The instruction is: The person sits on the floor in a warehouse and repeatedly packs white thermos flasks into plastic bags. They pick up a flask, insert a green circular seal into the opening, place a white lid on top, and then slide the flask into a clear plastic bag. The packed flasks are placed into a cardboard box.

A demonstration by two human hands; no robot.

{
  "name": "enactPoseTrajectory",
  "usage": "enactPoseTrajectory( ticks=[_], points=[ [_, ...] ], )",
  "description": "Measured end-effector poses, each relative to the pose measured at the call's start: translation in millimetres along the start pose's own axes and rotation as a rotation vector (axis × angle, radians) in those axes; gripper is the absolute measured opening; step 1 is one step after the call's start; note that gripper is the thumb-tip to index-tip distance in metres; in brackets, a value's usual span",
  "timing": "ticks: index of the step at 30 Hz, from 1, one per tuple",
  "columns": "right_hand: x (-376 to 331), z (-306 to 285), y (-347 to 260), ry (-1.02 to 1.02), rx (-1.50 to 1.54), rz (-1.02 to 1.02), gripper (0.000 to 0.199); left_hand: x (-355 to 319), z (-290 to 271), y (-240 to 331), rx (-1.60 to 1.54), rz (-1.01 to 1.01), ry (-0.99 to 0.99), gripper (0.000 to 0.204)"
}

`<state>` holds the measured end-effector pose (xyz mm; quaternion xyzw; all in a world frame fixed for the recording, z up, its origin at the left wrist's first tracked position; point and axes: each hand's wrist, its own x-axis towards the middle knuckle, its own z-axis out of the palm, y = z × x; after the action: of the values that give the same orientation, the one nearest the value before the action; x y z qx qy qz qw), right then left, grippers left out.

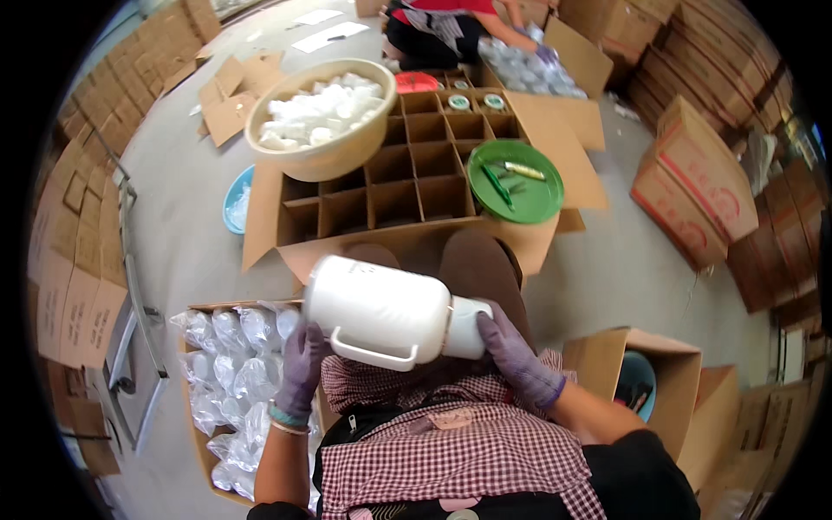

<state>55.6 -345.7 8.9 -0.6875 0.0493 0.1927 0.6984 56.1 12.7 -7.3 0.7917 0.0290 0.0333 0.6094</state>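
Over my lap lies a large white handled tumbler [381, 308], tilted nearly sideways. Its wide end points left, its narrower base right, and its loop handle faces me. My right hand [520, 360], in a purple-grey glove, is closed around the narrow base. At the wide end, my gloved left hand [301, 368] grips the lower edge, with part of its fingers hidden behind the tumbler. Beside my left forearm stands a carton of plastic-wrapped items [230, 381].
Ahead stands a divided carton [416, 186] with a cream basin [260, 143] of white pieces and a green tray [542, 204] of tools on it. A blue tub [640, 368] sits in a box at right. Stacked cartons [78, 251] line the sides. Another person [438, 35] works beyond.
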Motion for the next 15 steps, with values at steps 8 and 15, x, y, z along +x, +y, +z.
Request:
enactPoseTrajectory(
  ticks=[8, 15],
  points=[
    [56, -7, -86, 0.108, -0.652, -1.144, 0.085, 42, -36, -76, -0.082, 0.193, 0.183, 0.040],
    [230, -130, -36, 0.606, -1.139, -0.660, 0.079, 38, -51, -69, 1.074, 0.421, 0.297, 0.037]
  ],
)
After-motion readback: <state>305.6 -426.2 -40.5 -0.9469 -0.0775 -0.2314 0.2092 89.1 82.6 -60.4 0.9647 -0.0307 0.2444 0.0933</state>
